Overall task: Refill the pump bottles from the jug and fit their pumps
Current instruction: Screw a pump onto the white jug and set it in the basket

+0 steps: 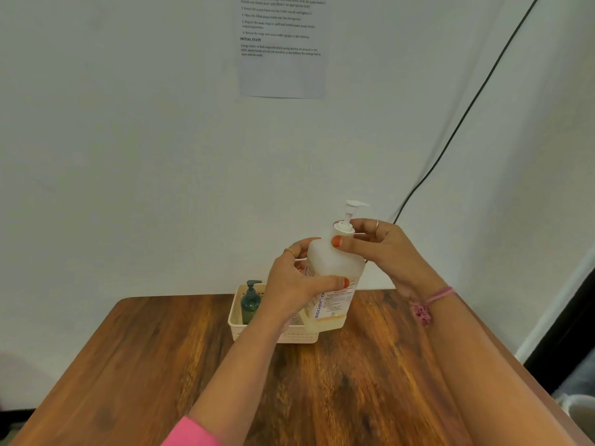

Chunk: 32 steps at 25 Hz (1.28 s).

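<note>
A translucent white pump bottle (333, 268) with a printed label is held up above the table, tilted slightly. My left hand (299, 284) grips its body from the left, thumb across the front. My right hand (383, 249) pinches the collar of the white pump (349, 217), which sits in the bottle's neck. A little pale liquid shows at the bottle's bottom. A dark green pump bottle (250, 304) with its pump on stands in a cream basket (240, 326) behind my left hand. No jug is in view.
The wooden table (161, 365) runs up to a white wall. A printed sheet (283, 46) hangs on the wall, and a black cable (467, 117) runs down at the right. The table's right edge drops off near a dark gap.
</note>
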### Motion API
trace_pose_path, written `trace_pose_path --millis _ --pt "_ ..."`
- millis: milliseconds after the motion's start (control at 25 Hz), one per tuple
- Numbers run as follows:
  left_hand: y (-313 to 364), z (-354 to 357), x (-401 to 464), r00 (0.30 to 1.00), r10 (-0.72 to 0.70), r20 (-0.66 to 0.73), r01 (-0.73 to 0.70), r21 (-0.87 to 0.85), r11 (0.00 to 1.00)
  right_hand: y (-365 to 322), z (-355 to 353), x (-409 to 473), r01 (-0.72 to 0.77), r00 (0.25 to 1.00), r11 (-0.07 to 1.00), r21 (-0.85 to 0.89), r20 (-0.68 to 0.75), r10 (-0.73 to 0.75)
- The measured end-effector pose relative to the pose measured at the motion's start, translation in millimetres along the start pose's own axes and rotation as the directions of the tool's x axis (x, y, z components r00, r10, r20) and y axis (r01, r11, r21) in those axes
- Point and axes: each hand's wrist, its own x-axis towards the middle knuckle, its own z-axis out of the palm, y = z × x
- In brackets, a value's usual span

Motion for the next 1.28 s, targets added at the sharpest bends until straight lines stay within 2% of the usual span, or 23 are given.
trace_pose_path --millis 80,160,280,440,520,640,840,1040,1280 --pt "-1 -2 2 1.000 0.012 -0.005 -0.012 0.012 1.000 4 8 3 -0.011 0.997 1.000 -0.027 -0.082 0.009" --pt "-3 -3 5 1.000 0.016 -0.008 -0.016 0.006 1.000 7 6 4 -0.033 0.999 0.999 -0.025 -0.008 0.032" --pt "-4 -5 8 1.000 0.014 -0.003 -0.014 0.010 1.000 10 -3 2 -0.016 0.996 0.987 0.159 0.089 0.002" --pt "-9 -6 9 1.000 -0.002 -0.021 0.003 0.015 1.000 15 13 7 -0.017 0.999 0.984 0.178 -0.044 0.025" --pt "-12 -7 10 0.999 -0.016 -0.037 0.016 0.008 1.000 18 16 10 -0.052 0.997 0.988 0.144 -0.054 0.060" --pt "-13 -8 11 1.000 -0.013 -0.017 0.013 0.015 1.000 20 12 10 -0.068 0.997 0.985 0.162 0.046 0.061" --pt "-15 -8 13 1.000 -0.023 -0.012 0.024 0.015 1.000 18 19 12 -0.021 0.997 0.981 0.194 0.071 0.007" --pt "-15 -11 12 0.999 -0.032 0.001 0.032 0.028 0.999 10 8 13 -0.087 0.978 0.983 0.159 0.200 0.054" --pt "-15 -10 10 0.998 -0.054 -0.025 0.054 0.003 0.999 16 24 10 -0.006 1.000 0.993 0.121 0.027 0.003"
